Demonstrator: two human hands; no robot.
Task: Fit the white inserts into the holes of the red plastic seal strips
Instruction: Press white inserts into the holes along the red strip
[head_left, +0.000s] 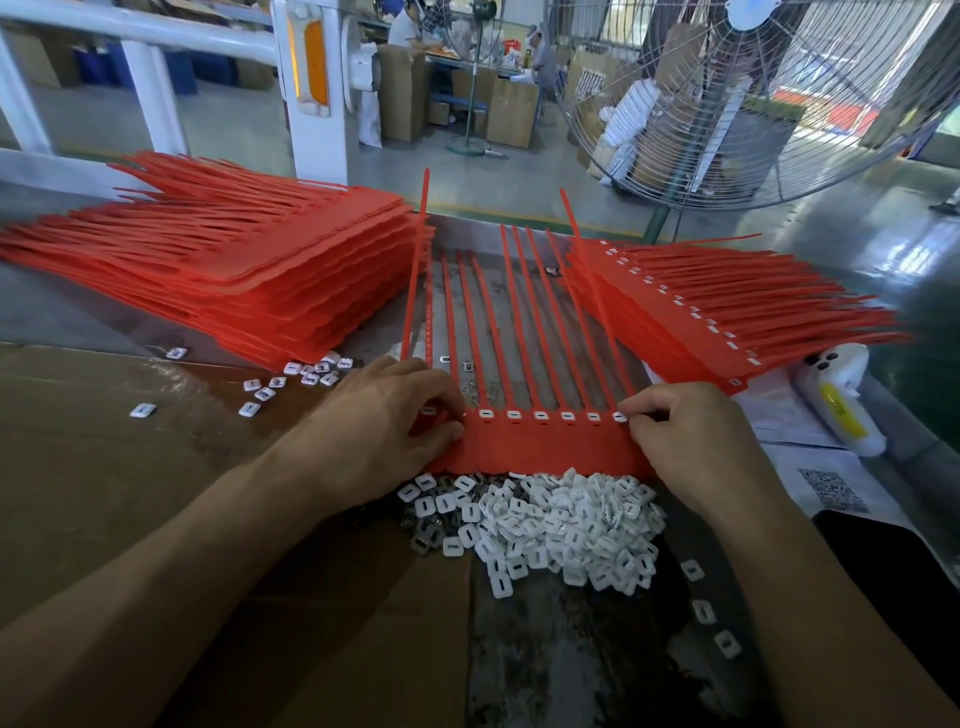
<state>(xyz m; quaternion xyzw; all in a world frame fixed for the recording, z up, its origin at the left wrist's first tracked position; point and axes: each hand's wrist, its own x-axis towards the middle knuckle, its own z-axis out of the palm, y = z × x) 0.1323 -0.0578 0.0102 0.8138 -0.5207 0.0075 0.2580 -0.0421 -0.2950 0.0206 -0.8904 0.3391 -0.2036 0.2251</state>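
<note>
Working the strip sheet (545, 441) lying mid-surface, we pinch its ends with both hands, left (387, 415) and right (691, 431); visible holes carry white inserts (540, 415), finished stack (727, 317) right, unfilled stack (234, 260) left, loose insert pile (561, 525) nearest us—much remains, we judge.

A factory hall with a glossy grey-green floor (857, 218) that reflects daylight. A large wire-caged standing fan (753, 98) stands at the right. White painted machine framing (150, 67) rises at the left. Farther back, cardboard boxes (511, 111) crowd around a worktable where people sit.
</note>
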